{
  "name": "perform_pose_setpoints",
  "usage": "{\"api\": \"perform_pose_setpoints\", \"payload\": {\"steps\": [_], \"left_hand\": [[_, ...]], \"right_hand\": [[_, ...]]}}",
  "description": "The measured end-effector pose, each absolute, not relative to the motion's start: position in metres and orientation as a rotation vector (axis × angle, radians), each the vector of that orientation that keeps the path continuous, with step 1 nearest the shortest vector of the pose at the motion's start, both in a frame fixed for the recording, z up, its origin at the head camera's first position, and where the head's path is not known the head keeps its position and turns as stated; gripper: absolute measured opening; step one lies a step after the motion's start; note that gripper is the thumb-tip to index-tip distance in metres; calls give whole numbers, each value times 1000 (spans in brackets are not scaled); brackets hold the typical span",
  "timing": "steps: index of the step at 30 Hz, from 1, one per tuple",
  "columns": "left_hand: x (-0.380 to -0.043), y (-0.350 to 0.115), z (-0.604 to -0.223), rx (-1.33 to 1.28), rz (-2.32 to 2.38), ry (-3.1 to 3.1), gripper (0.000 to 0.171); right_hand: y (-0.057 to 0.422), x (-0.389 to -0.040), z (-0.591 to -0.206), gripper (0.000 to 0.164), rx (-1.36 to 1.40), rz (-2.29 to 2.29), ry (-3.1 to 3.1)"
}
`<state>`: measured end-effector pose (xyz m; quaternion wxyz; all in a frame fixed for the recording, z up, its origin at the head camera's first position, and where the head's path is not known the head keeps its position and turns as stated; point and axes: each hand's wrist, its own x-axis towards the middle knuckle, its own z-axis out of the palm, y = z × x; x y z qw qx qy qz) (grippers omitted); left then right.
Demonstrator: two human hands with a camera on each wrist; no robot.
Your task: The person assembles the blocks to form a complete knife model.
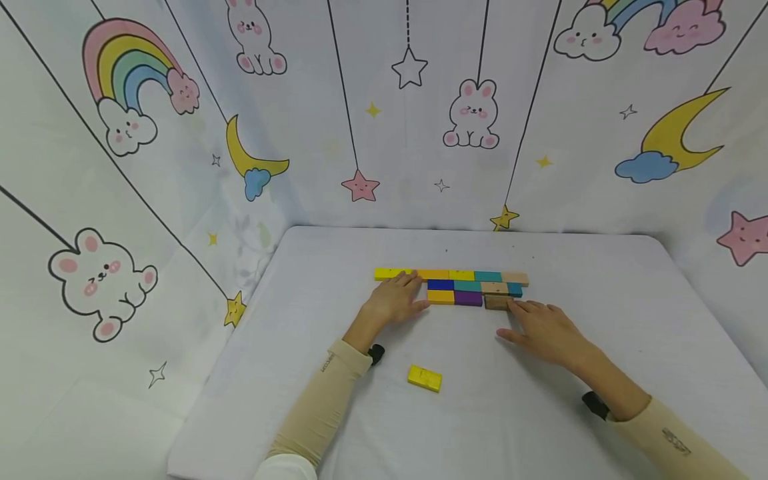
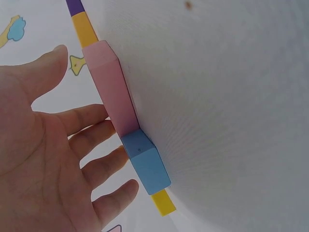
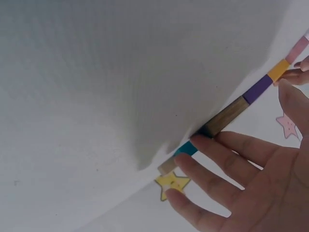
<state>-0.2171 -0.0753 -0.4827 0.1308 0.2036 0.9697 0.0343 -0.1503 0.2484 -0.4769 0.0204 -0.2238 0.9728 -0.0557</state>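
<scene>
Three rows of coloured wooden blocks lie side by side on a white-covered table. My left hand [image 1: 393,300] rests at their left end, covering part of the nearer rows. In the left wrist view its extended fingertips are right at a pink block [image 2: 113,92] and a light blue block [image 2: 150,170]. At the right end of the nearest row, my right hand [image 1: 543,333] has its index fingertip at a brown block [image 1: 497,303]. Beside that block, across a thin gap, is a purple block [image 1: 468,299]. Neither hand curls round a block.
A yellow block [image 1: 425,378] lies apart, nearer to me, between the forearms. The back row, with a tan block [image 1: 515,279] at its right end, reaches further on both sides. Behind the table [image 1: 324,267] hangs a cartoon-printed cloth [image 1: 408,153].
</scene>
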Motion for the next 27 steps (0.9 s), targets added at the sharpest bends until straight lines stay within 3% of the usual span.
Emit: {"api": "perform_pose_setpoints", "payload": {"steps": [27], "left_hand": [[-214, -75, -478, 610, 105, 2834, 71]], "right_hand": [[241, -158, -477, 77, -656, -166, 2989]]}}
